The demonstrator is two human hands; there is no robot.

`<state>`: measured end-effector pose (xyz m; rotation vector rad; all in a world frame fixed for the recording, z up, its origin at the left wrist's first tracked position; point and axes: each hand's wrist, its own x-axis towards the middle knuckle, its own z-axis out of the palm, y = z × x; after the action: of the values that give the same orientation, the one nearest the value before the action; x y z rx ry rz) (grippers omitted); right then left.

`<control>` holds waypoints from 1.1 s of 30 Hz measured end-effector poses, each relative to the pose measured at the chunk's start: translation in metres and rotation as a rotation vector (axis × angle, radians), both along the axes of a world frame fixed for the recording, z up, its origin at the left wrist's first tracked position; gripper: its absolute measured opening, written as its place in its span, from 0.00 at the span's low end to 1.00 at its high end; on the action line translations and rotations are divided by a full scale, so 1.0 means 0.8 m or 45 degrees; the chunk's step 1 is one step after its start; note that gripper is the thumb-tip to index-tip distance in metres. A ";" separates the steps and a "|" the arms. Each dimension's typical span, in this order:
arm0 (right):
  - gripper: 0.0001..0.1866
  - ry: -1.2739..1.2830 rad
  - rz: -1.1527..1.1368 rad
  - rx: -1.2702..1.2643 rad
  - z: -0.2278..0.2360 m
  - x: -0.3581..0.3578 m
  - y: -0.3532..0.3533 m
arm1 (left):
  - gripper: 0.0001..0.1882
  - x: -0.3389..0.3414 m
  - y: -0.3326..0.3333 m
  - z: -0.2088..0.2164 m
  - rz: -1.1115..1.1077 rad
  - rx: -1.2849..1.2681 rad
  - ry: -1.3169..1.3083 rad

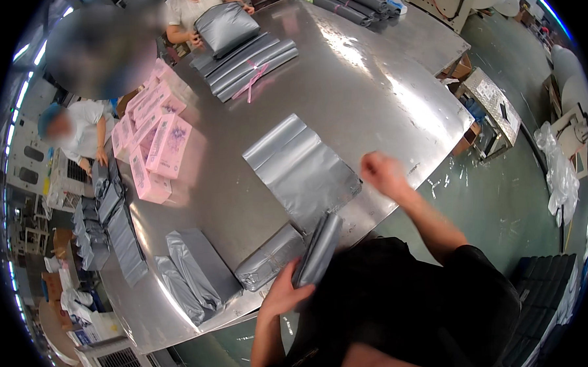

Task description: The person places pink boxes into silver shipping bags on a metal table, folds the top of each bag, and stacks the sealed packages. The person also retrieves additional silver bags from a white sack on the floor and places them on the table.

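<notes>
My left hand (287,292) is wrapped round a rolled bundle of grey plastic bags (319,248), held tilted at the table's near edge against my black shirt. To the right, my right hand (383,174) is raised by the corner of a flat stack of grey plastic bags (301,163). Its fingers are curled and somewhat blurred, and nothing shows in them. The flat stack lies on the metal table (235,192), with a crease across its far end. A wrapped grey package (270,258) lies just left of the held bundle.
Grey packages (202,269) lie at the near left. Pink printed boxes (169,146) are heaped farther left. Tied grey bag rolls (253,67) lie across the table. One person (195,14) handles a grey package (227,29); another person (85,137) works at the left edge.
</notes>
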<state>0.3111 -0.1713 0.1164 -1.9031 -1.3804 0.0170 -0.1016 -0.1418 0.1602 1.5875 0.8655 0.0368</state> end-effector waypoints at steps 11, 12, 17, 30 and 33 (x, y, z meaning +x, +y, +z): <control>0.11 -0.186 -0.571 -1.573 -0.006 0.309 -0.275 | 0.47 0.197 0.077 -0.036 0.195 0.238 -0.106; 0.11 -0.152 -0.650 -1.382 -0.005 0.331 -0.257 | 0.47 0.242 0.087 -0.038 0.223 0.337 -0.105; 0.13 -0.088 -0.567 -0.646 -0.020 0.501 -0.062 | 0.46 0.472 0.131 -0.081 0.179 0.843 0.019; 0.42 -0.060 -0.389 -0.454 -0.103 0.854 0.591 | 0.50 0.641 0.193 -0.178 0.083 1.474 0.328; 0.47 -0.018 -0.551 -0.416 -0.140 0.882 0.682 | 0.48 0.636 0.207 -0.189 0.066 1.489 0.261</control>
<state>1.0170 0.3741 0.0048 -2.4467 -0.9919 0.0176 0.4074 0.0235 0.0091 2.6816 1.1244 0.5004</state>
